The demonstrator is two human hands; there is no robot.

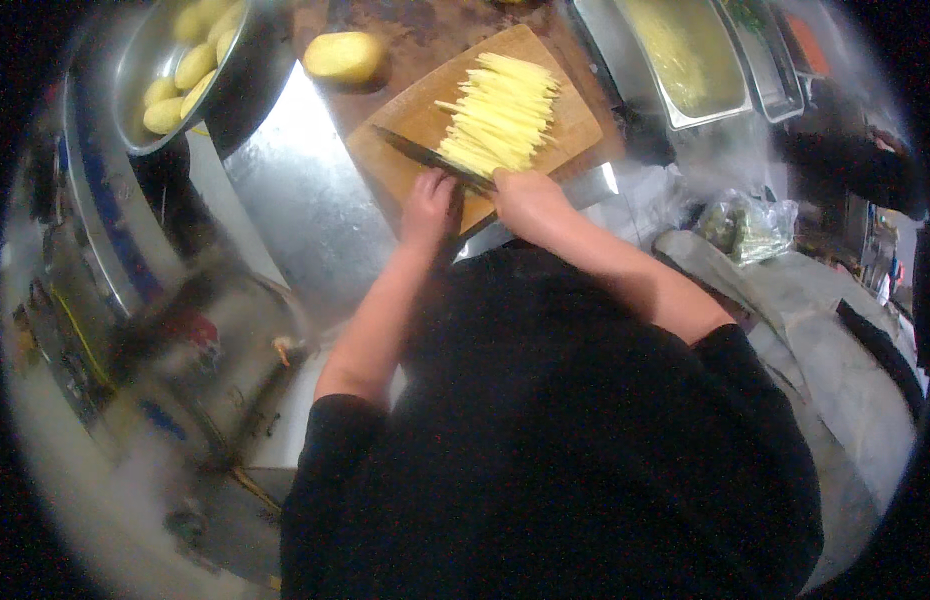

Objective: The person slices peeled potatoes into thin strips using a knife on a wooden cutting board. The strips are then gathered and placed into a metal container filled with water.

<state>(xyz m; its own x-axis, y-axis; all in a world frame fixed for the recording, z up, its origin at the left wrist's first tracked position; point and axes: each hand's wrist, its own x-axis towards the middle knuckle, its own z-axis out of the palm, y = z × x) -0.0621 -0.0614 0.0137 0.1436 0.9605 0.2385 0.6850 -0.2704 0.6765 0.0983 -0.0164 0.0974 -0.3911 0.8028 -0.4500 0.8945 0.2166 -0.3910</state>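
My right hand (531,201) grips the handle end of a kitchen knife (414,151), its dark blade lying slantwise across a wooden cutting board (572,129). Close against the near side of the blade, my left hand (433,204) rests on the board with bent fingers. Whatever may lie under those fingers is hidden. Beyond the blade spreads a heap of pale yellow potato strips (502,109), roughly lined up in one direction. A whole peeled potato (345,58) sits off the board's far left side.
At upper left, a metal bowl (127,94) holds several peeled potatoes (195,67). Metal trays (746,94) stand at upper right, one containing yellow food (671,56). A metal surface (300,172) lies left of the board. Farther right is a clear plastic bag (750,225) with greenish contents.
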